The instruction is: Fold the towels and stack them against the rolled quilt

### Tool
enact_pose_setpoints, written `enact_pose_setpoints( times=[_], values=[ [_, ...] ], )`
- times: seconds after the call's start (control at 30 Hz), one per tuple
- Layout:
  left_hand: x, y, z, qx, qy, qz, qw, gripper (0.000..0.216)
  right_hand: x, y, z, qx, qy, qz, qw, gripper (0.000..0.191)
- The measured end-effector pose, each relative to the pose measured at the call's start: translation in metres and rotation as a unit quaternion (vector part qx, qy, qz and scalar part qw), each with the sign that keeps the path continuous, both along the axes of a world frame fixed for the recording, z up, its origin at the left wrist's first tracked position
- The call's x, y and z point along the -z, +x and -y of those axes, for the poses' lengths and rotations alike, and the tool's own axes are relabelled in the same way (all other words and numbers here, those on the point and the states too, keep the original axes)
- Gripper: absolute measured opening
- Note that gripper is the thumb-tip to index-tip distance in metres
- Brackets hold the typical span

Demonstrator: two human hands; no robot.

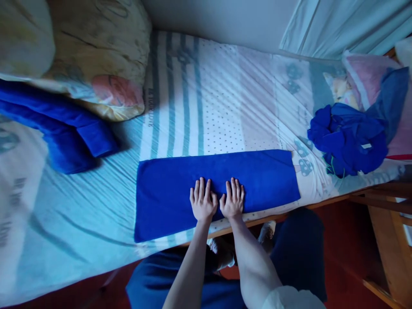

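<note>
A blue towel [264,178], folded into a long flat strip, lies across the near edge of the bed [209,107]. My left hand [202,199] and my right hand [232,198] rest side by side on the middle of the towel. Both lie flat, palms down, fingers stretched out. Neither hand holds anything.
A folded blue towel [64,128] lies at the left, beside a patterned pillow [96,56]. A crumpled blue cloth [349,141] sits at the right, next to a pink pillow [370,77]. A wooden frame [386,223] stands at the right. Wall and curtain [337,25] are behind.
</note>
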State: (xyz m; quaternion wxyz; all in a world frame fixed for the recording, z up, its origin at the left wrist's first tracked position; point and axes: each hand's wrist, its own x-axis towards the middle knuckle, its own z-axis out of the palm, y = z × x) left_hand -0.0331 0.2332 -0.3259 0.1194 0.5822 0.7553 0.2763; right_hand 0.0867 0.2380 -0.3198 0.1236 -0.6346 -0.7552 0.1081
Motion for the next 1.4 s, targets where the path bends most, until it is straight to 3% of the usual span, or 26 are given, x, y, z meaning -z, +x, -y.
enact_pose_setpoints(
  times=[0.23, 0.4, 0.47, 0.6, 0.67, 0.77, 0.83, 0.93, 1.03, 1.27, 1.4],
  values=[
    [-0.004, 0.004, -0.003, -0.014, -0.017, -0.006, 1.0, 0.059, -0.001, 0.001, 0.0, 0.0, -0.036, -0.02, 0.999, 0.063],
    [-0.001, 0.002, -0.004, -0.018, -0.023, 0.007, 1.0, 0.061, -0.017, 0.001, -0.005, 0.012, -0.052, -0.058, 0.997, 0.059],
    [0.001, 0.001, -0.004, -0.014, -0.018, 0.005, 1.0, 0.059, -0.025, -0.006, -0.015, -0.018, -0.057, -0.081, 0.995, 0.054],
    [0.002, 0.0, -0.003, -0.013, -0.005, 0.0, 1.0, 0.054, -0.032, -0.015, -0.051, -0.154, -0.069, -0.11, 0.979, 0.051],
    [0.001, 0.001, -0.004, -0.014, -0.001, -0.005, 1.0, 0.055, -0.03, -0.001, -0.075, -0.185, -0.073, -0.099, 0.975, 0.05],
    [-0.003, 0.004, -0.005, -0.017, -0.01, -0.003, 1.0, 0.06, -0.025, 0.054, -0.108, -0.22, -0.068, -0.052, 0.972, 0.052],
    [-0.005, 0.005, -0.006, -0.019, -0.021, 0.006, 1.0, 0.062, -0.023, 0.104, -0.126, -0.194, -0.056, -0.01, 0.979, 0.053],
    [-0.007, 0.005, -0.006, -0.023, -0.027, 0.006, 0.999, 0.063, -0.021, 0.177, -0.149, -0.098, -0.025, 0.042, 0.994, 0.056],
    [-0.006, 0.005, -0.006, -0.026, -0.018, -0.005, 0.999, 0.062, -0.017, 0.227, -0.164, -0.04, -0.002, 0.075, 0.996, 0.058],
    [-0.003, 0.004, -0.006, -0.025, 0.0, 0.009, 1.0, 0.063, -0.003, 0.254, -0.177, 0.0, 0.031, 0.064, 0.997, 0.057],
    [-0.002, 0.004, -0.006, -0.026, -0.001, 0.011, 1.0, 0.064, -0.005, 0.264, -0.19, 0.117, 0.08, -0.004, 0.99, 0.054]
  ],
)
